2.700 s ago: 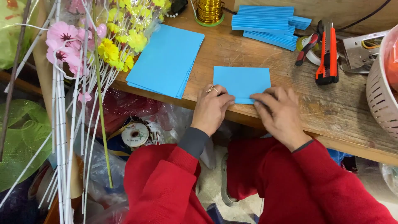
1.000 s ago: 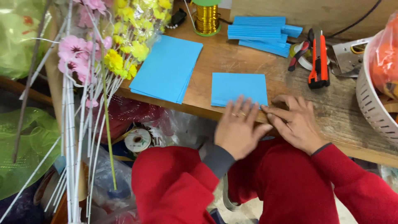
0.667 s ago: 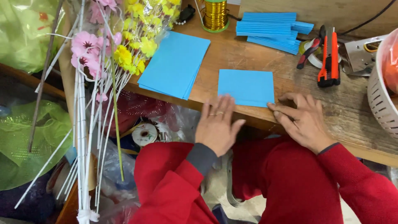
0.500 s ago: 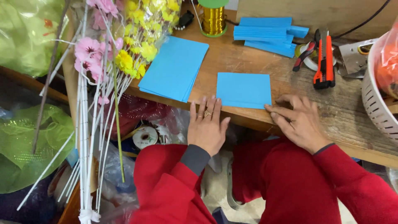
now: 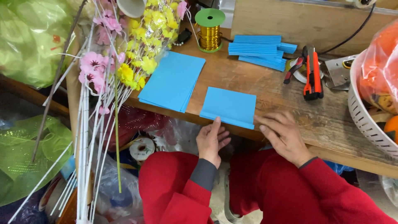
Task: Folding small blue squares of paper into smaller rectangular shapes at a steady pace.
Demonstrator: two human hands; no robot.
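Left hand: fingers together and straight, empty, fingertips touching the near edge of the folded blue sheet at the worktop's front edge; the palm hangs below the edge, over a red-clad knee.
Right hand: fingers spread and flat on the wood, holding nothing, fingertips just beside the right near corner of the folded blue sheet.
Worktop: bare wooden board, running left to right across the view, carrying all the paper and tools.
Artificial flowers: pink and yellow blooms on long white stems, standing at the left end of the worktop, partly overlapping the stack of blue sheets.
Basket: white perforated wall at the right edge, with an orange plastic bag inside.
Stack of blue sheets: loose flat pile, left of the folded blue sheet, near but apart from it.
Folded blue sheet: lies flat at the front edge, between the two hands, a narrow fold showing along its near side.
Pleated blue paper pile: at the back, well apart from the hands.
Utility knife: orange and black, right of centre, beside red-handled pliers.
Gold wire spool: green-topped, upright at the back.
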